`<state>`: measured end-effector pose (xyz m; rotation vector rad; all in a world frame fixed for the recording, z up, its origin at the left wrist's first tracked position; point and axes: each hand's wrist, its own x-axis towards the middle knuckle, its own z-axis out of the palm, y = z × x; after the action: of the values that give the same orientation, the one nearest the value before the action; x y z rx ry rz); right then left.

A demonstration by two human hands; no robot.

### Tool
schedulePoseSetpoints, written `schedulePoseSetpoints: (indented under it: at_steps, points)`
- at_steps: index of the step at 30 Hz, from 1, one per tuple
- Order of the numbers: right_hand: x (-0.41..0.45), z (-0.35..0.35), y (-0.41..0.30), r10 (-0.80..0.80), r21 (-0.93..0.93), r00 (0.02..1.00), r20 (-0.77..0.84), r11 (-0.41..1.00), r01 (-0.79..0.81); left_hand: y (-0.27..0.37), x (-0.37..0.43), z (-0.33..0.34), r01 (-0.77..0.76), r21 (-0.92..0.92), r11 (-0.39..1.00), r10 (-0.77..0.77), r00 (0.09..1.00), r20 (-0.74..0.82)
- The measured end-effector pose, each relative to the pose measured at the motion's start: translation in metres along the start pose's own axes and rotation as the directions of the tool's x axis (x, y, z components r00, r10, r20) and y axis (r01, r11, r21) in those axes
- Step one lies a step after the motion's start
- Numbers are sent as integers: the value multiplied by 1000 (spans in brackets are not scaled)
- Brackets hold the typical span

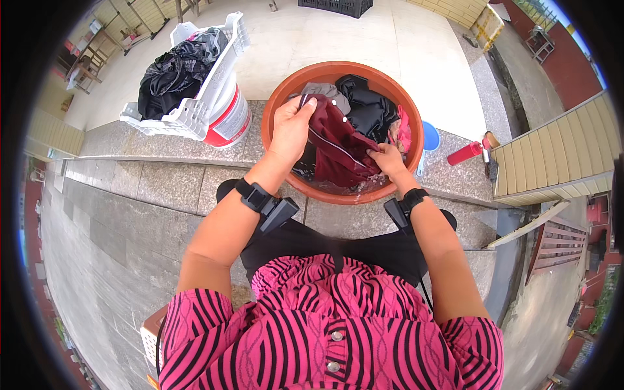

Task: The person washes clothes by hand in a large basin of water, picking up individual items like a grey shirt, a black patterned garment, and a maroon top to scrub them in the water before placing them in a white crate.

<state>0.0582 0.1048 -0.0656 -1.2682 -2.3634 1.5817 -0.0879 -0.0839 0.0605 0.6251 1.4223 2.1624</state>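
A wide terracotta-coloured plastic tub (pixel 341 199) stands before me with wet clothes and some water in it. My left hand (pixel 292 126) pinches the upper edge of a maroon garment (pixel 336 146) with white piping and white buttons. Lower on its right side, my right hand (pixel 386 158) grips the same cloth, which stretches between both hands. Behind it in the tub lie a black shiny garment (pixel 368 107), a grey cloth (pixel 329 95) and a pink patterned cloth (pixel 402 129). The garment's lower part hangs down near the water at the tub's front.
Left of the tub, a white plastic crate (pixel 195 119) heaped with dark clothes (pixel 180 73) rests on a white and red bucket (pixel 229 122). To the right are a blue dipper (pixel 431 136) and a red bottle (pixel 464 153). A black crate (pixel 336 7) sits at the back.
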Motion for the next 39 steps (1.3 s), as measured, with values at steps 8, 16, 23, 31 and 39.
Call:
schedulePoseSetpoints:
  at_steps: [8,16,23,31,39]
  points:
    - [-10,-108,-119,-601,-647,781,-171,666,371,70,45,14,-129,26,991,130,991,-33]
    - [-34,-152,-220,-511,-34,856,-74,860,510,104,70,7,-281,145,949,296,951,-91]
    - [42,-90,-108,-63,51,991,116,997,57,-35,66,-50,-129,731,671,234,971,-43]
    - [92,26,59,54,-145,995,-84,987,-66,-223,18,-80,116,876,468,-170,985,-40]
    - [82,113,101,37,-520,968,248,848,101,-282,-2,-82,235,957,167,-720,693,-44]
